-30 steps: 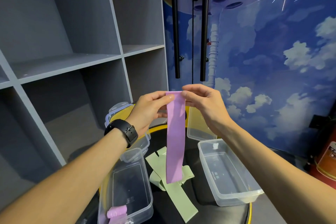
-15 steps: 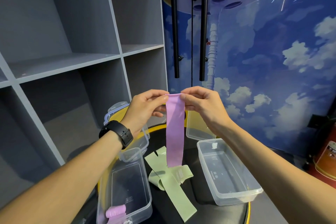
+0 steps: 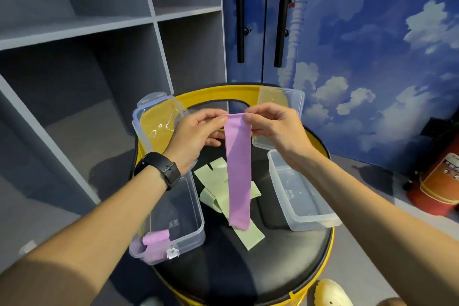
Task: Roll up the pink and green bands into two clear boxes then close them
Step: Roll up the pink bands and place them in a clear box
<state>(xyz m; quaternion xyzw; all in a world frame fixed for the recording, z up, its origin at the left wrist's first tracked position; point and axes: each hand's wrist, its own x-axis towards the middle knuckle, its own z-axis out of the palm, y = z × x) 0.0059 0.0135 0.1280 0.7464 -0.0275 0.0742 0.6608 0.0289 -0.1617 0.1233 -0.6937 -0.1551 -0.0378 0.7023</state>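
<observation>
Compared with a second ago, the camera is tipping lower: the whole round stool [image 3: 248,268] is now showing, along with a pale shoe [image 3: 331,293] at the bottom edge, while the hands are sitting lower in view, over the stool's far edge rather than in front of the blue doors. The grip itself is looking unchanged.

The left hand [image 3: 196,134] and the right hand [image 3: 273,126] are each pinching a top corner of the pink band [image 3: 238,169] between thumb and forefinger, fingers curled in. The band is hanging straight down as a flat, smooth strip, its lower end dangling over the green bands [image 3: 223,196]; whether it is touching them is hard to tell from this angle. The green bands are lying loose and creased on the black seat between the two boxes.

The left box [image 3: 196,228] is standing open with a rolled pink band [image 3: 156,237] lying at its near end. The right box [image 3: 310,218] is also sitting open. Two lids are lying at the far side, the left lid [image 3: 154,119] behind the left hand and the right lid [image 3: 293,97] behind the right hand.
</observation>
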